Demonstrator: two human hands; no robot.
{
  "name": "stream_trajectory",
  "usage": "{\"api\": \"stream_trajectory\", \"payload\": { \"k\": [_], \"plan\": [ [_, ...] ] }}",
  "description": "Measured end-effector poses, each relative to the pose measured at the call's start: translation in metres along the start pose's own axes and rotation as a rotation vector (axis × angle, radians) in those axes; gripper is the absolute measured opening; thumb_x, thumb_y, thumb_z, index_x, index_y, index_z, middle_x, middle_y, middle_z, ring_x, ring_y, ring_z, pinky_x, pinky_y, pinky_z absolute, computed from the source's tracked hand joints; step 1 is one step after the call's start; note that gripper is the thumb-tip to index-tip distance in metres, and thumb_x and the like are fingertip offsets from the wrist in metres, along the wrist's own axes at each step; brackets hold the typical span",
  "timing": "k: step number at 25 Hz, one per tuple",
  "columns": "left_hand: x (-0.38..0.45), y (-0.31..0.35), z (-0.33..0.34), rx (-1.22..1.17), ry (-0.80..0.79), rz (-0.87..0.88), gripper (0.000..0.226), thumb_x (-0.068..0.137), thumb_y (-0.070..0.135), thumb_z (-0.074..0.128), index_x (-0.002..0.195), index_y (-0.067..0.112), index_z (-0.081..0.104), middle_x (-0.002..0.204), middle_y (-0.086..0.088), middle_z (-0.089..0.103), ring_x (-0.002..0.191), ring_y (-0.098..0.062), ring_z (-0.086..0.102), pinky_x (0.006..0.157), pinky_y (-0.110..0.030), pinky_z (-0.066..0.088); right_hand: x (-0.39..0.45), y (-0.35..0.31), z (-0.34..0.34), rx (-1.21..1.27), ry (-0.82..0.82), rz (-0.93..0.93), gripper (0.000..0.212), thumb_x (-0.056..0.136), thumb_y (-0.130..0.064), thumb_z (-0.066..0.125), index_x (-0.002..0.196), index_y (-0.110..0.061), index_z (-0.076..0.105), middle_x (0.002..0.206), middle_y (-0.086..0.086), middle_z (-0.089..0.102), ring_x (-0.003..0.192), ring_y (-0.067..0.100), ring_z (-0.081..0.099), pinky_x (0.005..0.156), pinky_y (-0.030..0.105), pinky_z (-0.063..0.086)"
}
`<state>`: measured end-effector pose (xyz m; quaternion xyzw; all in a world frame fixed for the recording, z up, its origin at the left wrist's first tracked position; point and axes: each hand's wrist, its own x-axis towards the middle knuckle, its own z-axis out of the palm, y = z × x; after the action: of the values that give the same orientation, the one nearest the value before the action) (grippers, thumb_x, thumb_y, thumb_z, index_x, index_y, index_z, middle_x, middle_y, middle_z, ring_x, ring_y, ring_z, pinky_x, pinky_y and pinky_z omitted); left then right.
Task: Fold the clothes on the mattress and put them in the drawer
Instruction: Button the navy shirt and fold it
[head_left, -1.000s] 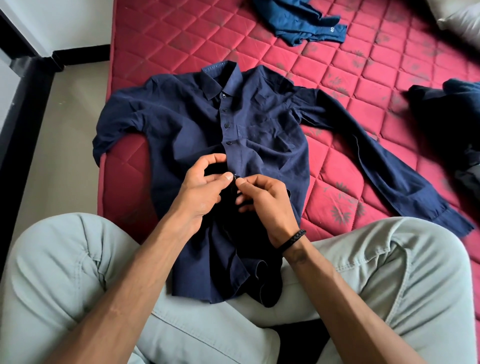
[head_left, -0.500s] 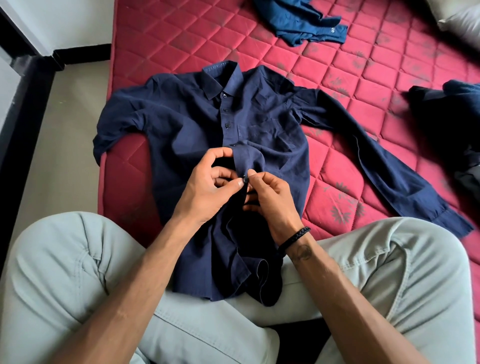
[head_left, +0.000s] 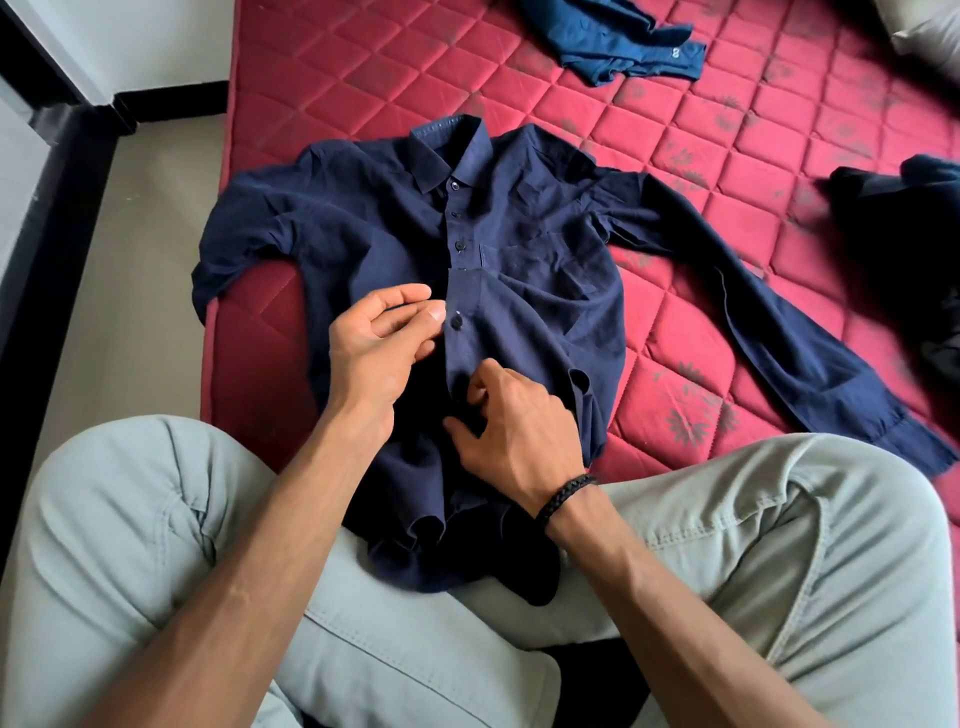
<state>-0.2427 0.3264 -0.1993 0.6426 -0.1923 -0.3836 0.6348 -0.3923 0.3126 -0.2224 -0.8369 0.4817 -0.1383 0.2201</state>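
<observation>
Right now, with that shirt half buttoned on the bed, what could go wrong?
1. The shirt hem is bunched on the person's lap, so a fold may come out creased unless it is smoothed first.
2. The left sleeve hangs over the mattress edge and might drag the shirt off.
3. The right hand is gathering the placket; the next button could go into the wrong hole.

A single head-mounted wide-angle view is provided, directed forward and steeply downward, close above the lap, across the mattress (head_left: 675, 156).
</observation>
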Motion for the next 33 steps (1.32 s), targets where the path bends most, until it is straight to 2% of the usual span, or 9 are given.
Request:
{"api": "stream_trajectory", "payload": {
  "k": [3, 5, 9, 11, 15, 20, 23, 29, 33],
  "plan": [
    [0.001, 0.004, -0.003, 0.092, 0.011, 0.061, 0.021, 0.088, 0.012, 0.081, 0.107, 0.014, 0.073, 0.095, -0.003, 0.080, 0.094, -0.016, 0.077, 0.078, -0.025, 0.057, 0.014, 0.021, -0.008, 0.343, -0.110, 0.088, 0.015, 0.086, -0.033, 0.076, 0.087, -0.019, 0.070, 0.075, -0.007, 0.068, 0.068, 0.011, 0.063, 0.067, 0.033, 0.051],
    [-0.004, 0.010, -0.002, 0.202, -0.043, 0.097, 0.013, 0.089, 0.014, 0.078, 0.101, 0.015, 0.074, 0.088, -0.004, 0.080, 0.084, -0.016, 0.077, 0.074, -0.027, 0.059, 0.020, 0.031, -0.019, 0.502, -0.218, 0.136, 0.012, 0.093, -0.024, 0.074, 0.088, -0.013, 0.075, 0.067, -0.007, 0.064, 0.056, 0.002, 0.051, 0.060, 0.026, 0.045],
    [-0.023, 0.013, -0.002, 0.659, -0.343, 0.120, 0.005, 0.089, 0.019, 0.078, 0.086, 0.015, 0.076, 0.069, -0.001, 0.076, 0.063, -0.014, 0.074, 0.065, -0.031, 0.063, 0.021, 0.040, -0.037, 0.602, -0.228, 0.260, 0.010, 0.094, -0.015, 0.073, 0.092, -0.005, 0.075, 0.066, 0.001, 0.058, 0.050, 0.003, 0.042, 0.047, 0.017, 0.035],
    [-0.029, 0.010, -0.004, 0.830, -0.390, 0.139, 0.007, 0.085, 0.021, 0.082, 0.082, 0.017, 0.077, 0.065, 0.002, 0.075, 0.060, -0.007, 0.073, 0.065, -0.023, 0.061, 0.021, 0.045, -0.041, 0.577, -0.191, 0.277, 0.007, 0.090, -0.015, 0.078, 0.089, -0.008, 0.077, 0.064, 0.000, 0.056, 0.048, 0.002, 0.042, 0.046, 0.014, 0.035],
    [-0.025, 0.009, -0.007, 0.891, -0.353, 0.240, 0.013, 0.078, 0.025, 0.088, 0.082, 0.023, 0.076, 0.068, 0.008, 0.073, 0.061, -0.002, 0.069, 0.064, -0.010, 0.052, 0.024, 0.052, -0.039, 0.583, -0.104, 0.339, 0.010, 0.087, -0.020, 0.080, 0.081, -0.015, 0.073, 0.061, -0.001, 0.059, 0.055, 0.010, 0.051, 0.055, 0.027, 0.044],
    [-0.022, -0.014, -0.008, 1.126, -0.412, 0.254, 0.016, 0.079, 0.033, 0.085, 0.093, 0.034, 0.078, 0.066, 0.015, 0.069, 0.065, -0.003, 0.065, 0.075, -0.033, 0.059, 0.025, 0.051, -0.037, 0.620, -0.068, 0.361, 0.011, 0.085, -0.019, 0.079, 0.079, -0.016, 0.070, 0.066, 0.004, 0.071, 0.053, 0.010, 0.057, 0.058, 0.033, 0.050],
    [-0.026, -0.014, -0.002, 1.173, -0.422, 0.259, 0.011, 0.082, 0.028, 0.081, 0.090, 0.033, 0.076, 0.068, 0.012, 0.068, 0.071, -0.012, 0.067, 0.073, -0.036, 0.059, 0.023, 0.048, -0.037, 0.662, -0.070, 0.359, 0.014, 0.083, -0.018, 0.081, 0.079, -0.017, 0.067, 0.073, 0.011, 0.075, 0.056, 0.013, 0.060, 0.062, 0.037, 0.054],
    [-0.026, -0.015, -0.003, 1.217, -0.422, 0.263, 0.010, 0.085, 0.020, 0.078, 0.085, 0.029, 0.073, 0.066, 0.013, 0.063, 0.070, -0.009, 0.066, 0.073, -0.033, 0.058, 0.022, 0.043, -0.040, 0.579, -0.190, 0.232, 0.010, 0.092, -0.017, 0.075, 0.086, -0.010, 0.071, 0.067, 0.000, 0.063, 0.056, 0.006, 0.050, 0.053, 0.020, 0.043],
    [-0.025, -0.013, 0.000, 0.873, -0.329, 0.146, 0.009, 0.082, 0.021, 0.083, 0.082, 0.027, 0.076, 0.068, 0.007, 0.073, 0.064, -0.003, 0.069, 0.069, -0.022, 0.058, 0.020, 0.040, -0.036, 0.527, -0.217, 0.203, 0.013, 0.096, -0.020, 0.070, 0.091, -0.008, 0.069, 0.068, 0.000, 0.062, 0.056, 0.008, 0.048, 0.054, 0.026, 0.042]
  ]
}}
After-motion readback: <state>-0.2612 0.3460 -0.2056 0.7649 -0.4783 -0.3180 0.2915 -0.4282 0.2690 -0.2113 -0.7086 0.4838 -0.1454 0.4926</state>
